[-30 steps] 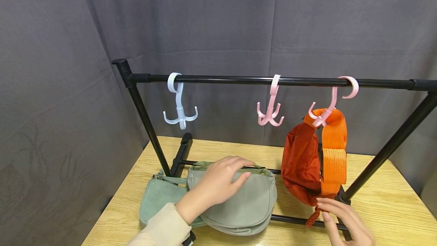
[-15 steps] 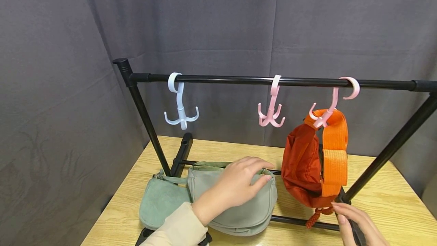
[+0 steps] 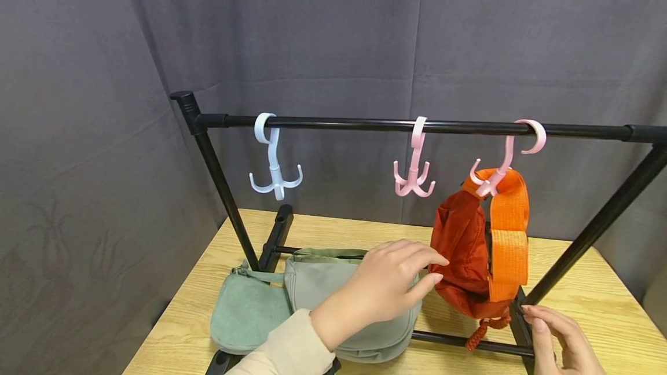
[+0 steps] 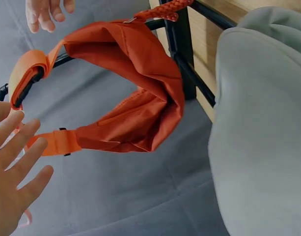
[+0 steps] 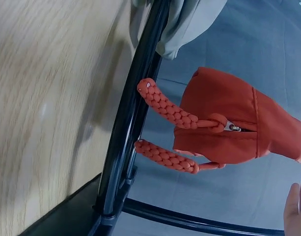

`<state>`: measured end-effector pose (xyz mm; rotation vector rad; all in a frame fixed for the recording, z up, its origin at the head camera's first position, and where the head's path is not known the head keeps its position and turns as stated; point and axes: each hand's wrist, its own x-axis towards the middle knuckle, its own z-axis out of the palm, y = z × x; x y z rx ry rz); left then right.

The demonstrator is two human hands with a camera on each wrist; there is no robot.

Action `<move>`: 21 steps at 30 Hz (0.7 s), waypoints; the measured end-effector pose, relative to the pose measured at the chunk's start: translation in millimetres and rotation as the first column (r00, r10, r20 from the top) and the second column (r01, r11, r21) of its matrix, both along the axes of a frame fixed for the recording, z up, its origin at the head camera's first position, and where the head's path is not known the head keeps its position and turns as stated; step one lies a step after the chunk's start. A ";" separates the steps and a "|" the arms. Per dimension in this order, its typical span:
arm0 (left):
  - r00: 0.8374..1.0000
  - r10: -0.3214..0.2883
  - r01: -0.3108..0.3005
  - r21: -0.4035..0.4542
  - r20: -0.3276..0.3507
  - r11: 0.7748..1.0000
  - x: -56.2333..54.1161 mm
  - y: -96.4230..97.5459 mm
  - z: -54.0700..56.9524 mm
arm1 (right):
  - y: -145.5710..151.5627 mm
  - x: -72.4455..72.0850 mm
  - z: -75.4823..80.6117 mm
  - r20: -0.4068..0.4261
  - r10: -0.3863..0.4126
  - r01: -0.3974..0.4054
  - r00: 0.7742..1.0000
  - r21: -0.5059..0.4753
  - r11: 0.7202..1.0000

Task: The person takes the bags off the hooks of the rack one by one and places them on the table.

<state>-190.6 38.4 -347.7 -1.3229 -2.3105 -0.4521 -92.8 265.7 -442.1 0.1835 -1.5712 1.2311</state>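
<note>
An orange-red waist bag hangs by its orange strap from the right pink hook. Braided zipper pulls dangle under it. My left hand is over the larger grey-green bag, fingertips near the orange bag's left side. Spread fingers with nothing in them show on the left hand in its wrist view. My right hand is low on the right, apart from the orange bag, fingers loosely bent and holding nothing. Only part of the right hand shows in its wrist view.
A black rack bar also carries a pale blue hook and a middle pink hook, both bare. A small green pouch lies left of the larger bag on the wooden table. Grey curtain stands behind.
My left hand has moved right across the grey-green bag, nearer the orange one. My right hand has shifted right, away from the zipper pulls. The bags and hooks keep their places.
</note>
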 end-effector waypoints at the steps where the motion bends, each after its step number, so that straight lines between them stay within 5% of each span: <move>1: 1.000 -0.006 0.006 0.003 -0.012 1.000 0.4 1.4 1.1 | -0.5 -0.1 0.6 0.014 -0.014 0.014 1.000 -0.008 1.000; 5: 0.998 -0.040 0.041 0.026 -0.040 0.999 0.5 6.7 5.3 | -2.9 -1.2 1.2 0.061 -0.052 0.055 0.997 -0.049 0.997; 15: 0.985 -0.100 0.113 0.087 -0.141 0.990 -2.2 18.7 17.4 | -6.5 -10.0 -5.0 -0.030 0.008 -0.013 1.000 -0.167 0.986; 21: 0.965 -0.129 0.159 0.118 -0.227 0.980 -4.6 24.7 31.4 | -11.0 -6.6 -0.3 0.105 -0.092 0.106 0.990 -0.143 0.984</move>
